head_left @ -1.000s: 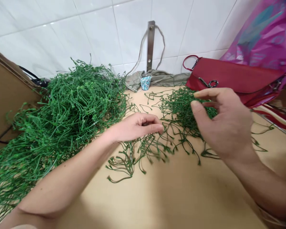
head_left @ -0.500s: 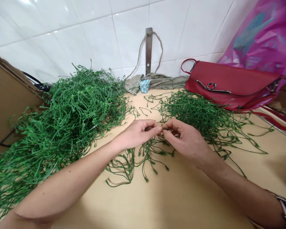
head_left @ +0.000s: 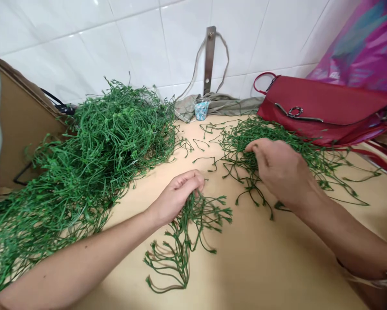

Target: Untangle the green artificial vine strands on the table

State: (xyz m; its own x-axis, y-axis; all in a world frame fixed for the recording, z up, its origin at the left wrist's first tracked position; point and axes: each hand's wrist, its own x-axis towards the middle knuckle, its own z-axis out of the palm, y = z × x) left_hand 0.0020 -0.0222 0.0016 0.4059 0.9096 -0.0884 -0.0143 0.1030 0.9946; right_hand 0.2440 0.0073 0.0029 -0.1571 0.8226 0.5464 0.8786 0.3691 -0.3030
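Closed fingers of my left hand [head_left: 182, 193] pinch a bunch of thin green artificial stems [head_left: 183, 241], which hangs below onto the tabletop with its branched tips spread out. To the right, my right hand [head_left: 279, 170] bends over the front of a smaller pile of green stems [head_left: 277, 135]. Its thumb and fingertips are pressed together at the pile; what they hold, if anything, is hidden. A much larger heap of similar green stems [head_left: 116, 129] spreads along the left side, beyond my left forearm.
A red handbag [head_left: 329, 103] lies behind the right pile, with a purple plastic bag [head_left: 357, 51] behind it. A small blue-and-white cup [head_left: 201, 109] stands by a grey cloth [head_left: 235, 105] at the tiled wall. At left is a cardboard box [head_left: 22, 120].
My hands were together at the middle; my right hand has moved right to the smaller pile. My left hand has come slightly nearer and left, still gripping the stems. The view has shifted somewhat.
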